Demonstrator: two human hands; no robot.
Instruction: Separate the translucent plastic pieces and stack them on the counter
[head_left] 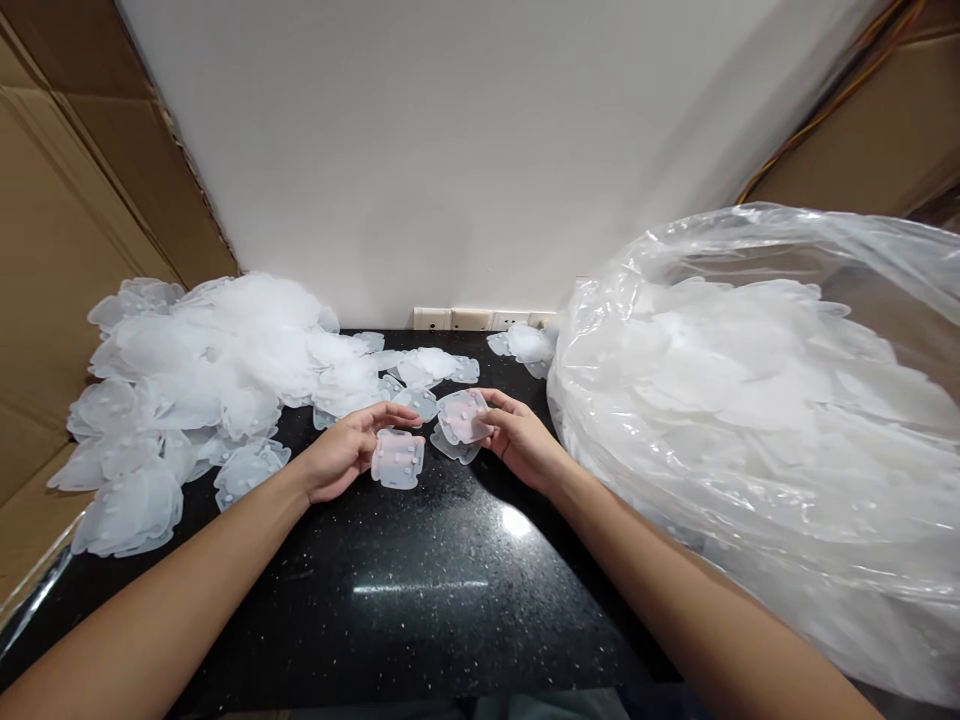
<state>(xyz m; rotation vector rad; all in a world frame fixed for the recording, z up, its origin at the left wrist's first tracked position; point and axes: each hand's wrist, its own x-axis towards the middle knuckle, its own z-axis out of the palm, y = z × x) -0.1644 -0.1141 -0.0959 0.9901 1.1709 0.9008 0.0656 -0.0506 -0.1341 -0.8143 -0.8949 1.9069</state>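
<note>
My left hand (349,450) is closed on a translucent plastic piece (399,460), thin and squarish with rounded notched edges and small raised bumps. A similar plastic piece (460,415) is pinched at its right edge by the fingers of my right hand (517,435). The two held pieces are apart, above the black speckled tabletop (435,590). Beneath and behind the right-hand piece lies another loose piece (456,447). One more piece (416,402) shows just beyond my left fingertips.
A big heap of such pieces (240,340) covers the left back of the table. At right, a large clear plastic bag (600,330) holds many more. Sockets (472,319) line the white wall's base. Cardboard (67,200) rises at left.
</note>
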